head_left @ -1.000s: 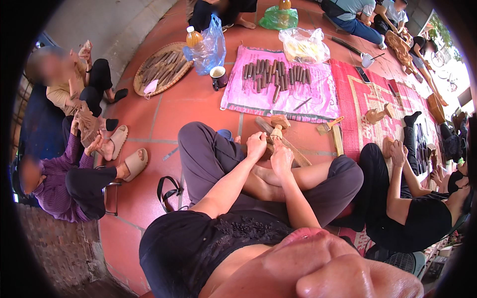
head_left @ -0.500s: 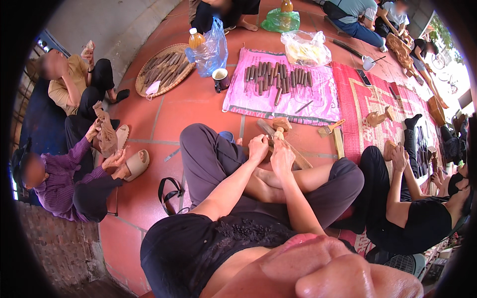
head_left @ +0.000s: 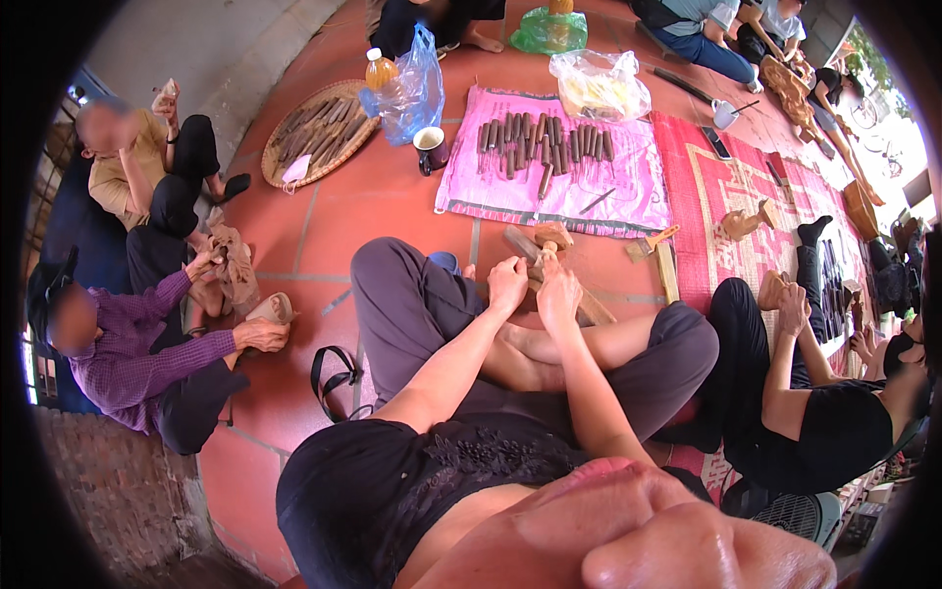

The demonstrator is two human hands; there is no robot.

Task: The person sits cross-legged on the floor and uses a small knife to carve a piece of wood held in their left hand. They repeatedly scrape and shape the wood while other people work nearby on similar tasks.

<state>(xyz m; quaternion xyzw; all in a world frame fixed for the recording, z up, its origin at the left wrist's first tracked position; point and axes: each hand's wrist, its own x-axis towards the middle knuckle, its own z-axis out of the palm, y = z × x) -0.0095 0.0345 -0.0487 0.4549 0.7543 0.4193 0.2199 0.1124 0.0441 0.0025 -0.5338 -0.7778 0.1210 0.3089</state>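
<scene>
In front of my crossed legs, both my hands are close together. My right hand (head_left: 559,294) has its fingers closed around the lower part of a small carved wooden piece (head_left: 553,235), whose knobbed top sticks up beyond the fingers. My left hand (head_left: 507,285) is just beside it with curled fingers; what lies in them is hidden. Beneath and behind the hands, a wooden board (head_left: 595,308) slants across the floor. A flat brush (head_left: 652,242) with a wooden handle lies to the right, beside a wooden block (head_left: 667,272).
Several carving tools (head_left: 545,145) lie on a pink sheet (head_left: 456,187). More fill a woven tray (head_left: 272,162). A dark mug (head_left: 431,150) and a blue plastic bag (head_left: 407,103) stand nearby. Co-workers sit left and right; a red mat (head_left: 687,182) holds a phone (head_left: 715,143).
My hands stay together with only a slight shift. At left, the co-worker in the purple checked shirt has brought the wood carving lower and reached a hand down to a sandal.
</scene>
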